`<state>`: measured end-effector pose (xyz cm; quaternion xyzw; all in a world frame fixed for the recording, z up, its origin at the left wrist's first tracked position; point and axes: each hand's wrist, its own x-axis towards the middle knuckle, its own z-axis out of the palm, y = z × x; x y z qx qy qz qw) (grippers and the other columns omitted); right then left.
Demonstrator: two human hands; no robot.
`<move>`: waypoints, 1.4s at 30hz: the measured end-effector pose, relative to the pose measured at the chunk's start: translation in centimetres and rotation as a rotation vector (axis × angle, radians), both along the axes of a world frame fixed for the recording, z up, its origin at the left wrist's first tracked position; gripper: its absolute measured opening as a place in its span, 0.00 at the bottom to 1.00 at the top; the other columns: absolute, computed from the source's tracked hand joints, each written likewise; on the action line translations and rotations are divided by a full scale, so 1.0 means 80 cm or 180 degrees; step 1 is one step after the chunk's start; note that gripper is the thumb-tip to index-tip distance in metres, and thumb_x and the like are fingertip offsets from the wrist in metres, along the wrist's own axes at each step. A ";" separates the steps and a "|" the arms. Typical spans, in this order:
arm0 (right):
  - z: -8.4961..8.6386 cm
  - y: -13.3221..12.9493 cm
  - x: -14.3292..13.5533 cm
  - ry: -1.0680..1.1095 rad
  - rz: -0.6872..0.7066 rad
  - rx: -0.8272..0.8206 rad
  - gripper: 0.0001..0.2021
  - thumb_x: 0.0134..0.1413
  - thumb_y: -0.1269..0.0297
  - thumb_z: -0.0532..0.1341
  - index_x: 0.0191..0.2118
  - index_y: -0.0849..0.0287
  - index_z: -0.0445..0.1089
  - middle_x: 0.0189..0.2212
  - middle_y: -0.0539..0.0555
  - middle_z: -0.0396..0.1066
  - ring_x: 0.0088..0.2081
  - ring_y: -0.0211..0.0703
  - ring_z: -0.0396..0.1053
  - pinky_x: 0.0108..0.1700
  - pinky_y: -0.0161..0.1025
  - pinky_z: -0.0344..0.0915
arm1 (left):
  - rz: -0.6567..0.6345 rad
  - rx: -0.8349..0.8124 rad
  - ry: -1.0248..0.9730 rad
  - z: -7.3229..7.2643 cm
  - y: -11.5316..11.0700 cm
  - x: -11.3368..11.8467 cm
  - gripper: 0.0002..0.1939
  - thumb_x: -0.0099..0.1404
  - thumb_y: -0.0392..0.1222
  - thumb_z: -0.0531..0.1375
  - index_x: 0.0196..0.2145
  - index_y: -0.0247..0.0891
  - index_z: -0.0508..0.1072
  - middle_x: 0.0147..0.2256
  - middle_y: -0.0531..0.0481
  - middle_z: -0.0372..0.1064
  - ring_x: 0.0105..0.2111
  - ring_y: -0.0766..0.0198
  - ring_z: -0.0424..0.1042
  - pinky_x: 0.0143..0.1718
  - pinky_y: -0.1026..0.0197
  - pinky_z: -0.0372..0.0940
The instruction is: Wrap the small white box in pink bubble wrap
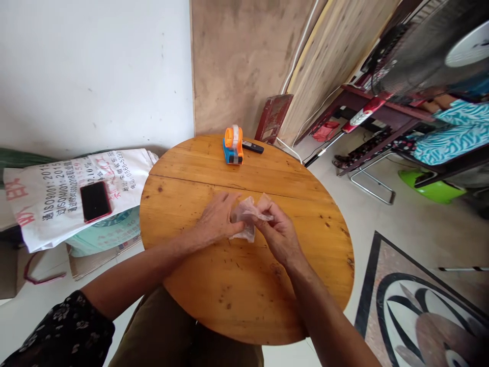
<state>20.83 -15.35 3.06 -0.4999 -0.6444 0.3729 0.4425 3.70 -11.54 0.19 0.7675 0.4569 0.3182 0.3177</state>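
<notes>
A crumpled piece of translucent, pinkish-white plastic wrap [246, 214] is at the middle of the round wooden table [237, 295]. My right hand [280, 232] pinches its right side between thumb and fingers. On the left side of the wrap, my left hand [217, 219] has its fingers stretched out and its thumb apart, close to the wrap's edge; whether it touches the wrap is hard to tell. Toward the table's far edge stands an orange and blue tape dispenser [233, 145] with a roll of clear tape. A dark, slim object [252, 147], perhaps a cutter, lies beside the dispenser.
Left of the table, a phone [95, 202] lies on a white printed sack [133, 168]. A wooden chair back [273, 118] stands behind the table. A standing fan [416, 51] is at right, near a seated person in patterned clothing [466, 130] and a green basin [431, 187].
</notes>
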 end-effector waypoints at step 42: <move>-0.055 -0.050 0.016 -0.2169 0.0290 0.2195 0.13 0.58 0.77 0.57 0.46 0.55 0.67 0.56 0.64 0.71 0.60 0.51 0.67 0.59 0.52 0.69 | -0.1212 0.2441 0.0858 -0.023 -0.012 -0.053 0.19 0.70 0.39 0.55 0.57 0.33 0.68 0.59 0.38 0.67 0.60 0.50 0.66 0.60 0.47 0.65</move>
